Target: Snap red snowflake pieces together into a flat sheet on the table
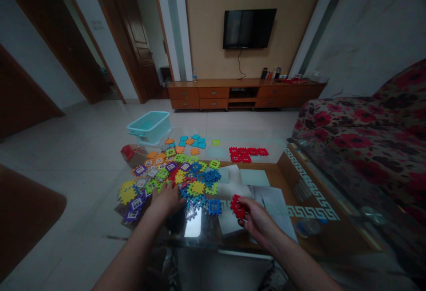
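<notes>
right hand: red tile, tilted | long axis: upper-left to lower-right

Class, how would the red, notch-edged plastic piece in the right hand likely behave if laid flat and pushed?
The red, notch-edged plastic piece looks fairly stiff, showing no obvious bend in the right hand. Being flat, it would probably slide across the shiny glass tabletop rather than roll.

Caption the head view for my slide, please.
Right hand holding a red piece above a glass table, left hand at a colourful pile.
</notes>
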Tool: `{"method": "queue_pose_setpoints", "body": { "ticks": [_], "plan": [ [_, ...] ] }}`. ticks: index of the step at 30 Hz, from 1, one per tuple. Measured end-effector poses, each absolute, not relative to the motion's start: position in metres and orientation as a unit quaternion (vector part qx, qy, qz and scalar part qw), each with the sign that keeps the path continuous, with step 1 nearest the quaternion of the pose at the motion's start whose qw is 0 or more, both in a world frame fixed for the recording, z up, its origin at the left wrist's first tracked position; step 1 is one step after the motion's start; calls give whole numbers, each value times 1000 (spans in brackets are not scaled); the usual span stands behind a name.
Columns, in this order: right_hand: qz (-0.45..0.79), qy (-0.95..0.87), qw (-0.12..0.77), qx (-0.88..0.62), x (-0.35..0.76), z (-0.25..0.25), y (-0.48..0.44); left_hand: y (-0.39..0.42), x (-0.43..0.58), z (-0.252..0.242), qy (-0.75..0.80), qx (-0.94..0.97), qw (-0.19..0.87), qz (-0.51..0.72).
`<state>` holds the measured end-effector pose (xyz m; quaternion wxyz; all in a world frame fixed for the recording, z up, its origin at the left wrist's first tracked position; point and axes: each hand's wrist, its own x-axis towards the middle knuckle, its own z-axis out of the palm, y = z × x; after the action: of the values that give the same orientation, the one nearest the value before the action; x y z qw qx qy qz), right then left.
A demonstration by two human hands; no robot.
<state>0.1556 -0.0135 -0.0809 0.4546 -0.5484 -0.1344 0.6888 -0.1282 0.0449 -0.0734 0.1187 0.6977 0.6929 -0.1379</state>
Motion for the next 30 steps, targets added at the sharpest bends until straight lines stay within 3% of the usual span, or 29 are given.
{"method": "queue_pose_setpoints", "body": {
  "ticks": [30],
  "plan": [
    [689,-124,450,-554,154,-78,-14,42,-127,-67,691,707,66,-137]
  ]
}}
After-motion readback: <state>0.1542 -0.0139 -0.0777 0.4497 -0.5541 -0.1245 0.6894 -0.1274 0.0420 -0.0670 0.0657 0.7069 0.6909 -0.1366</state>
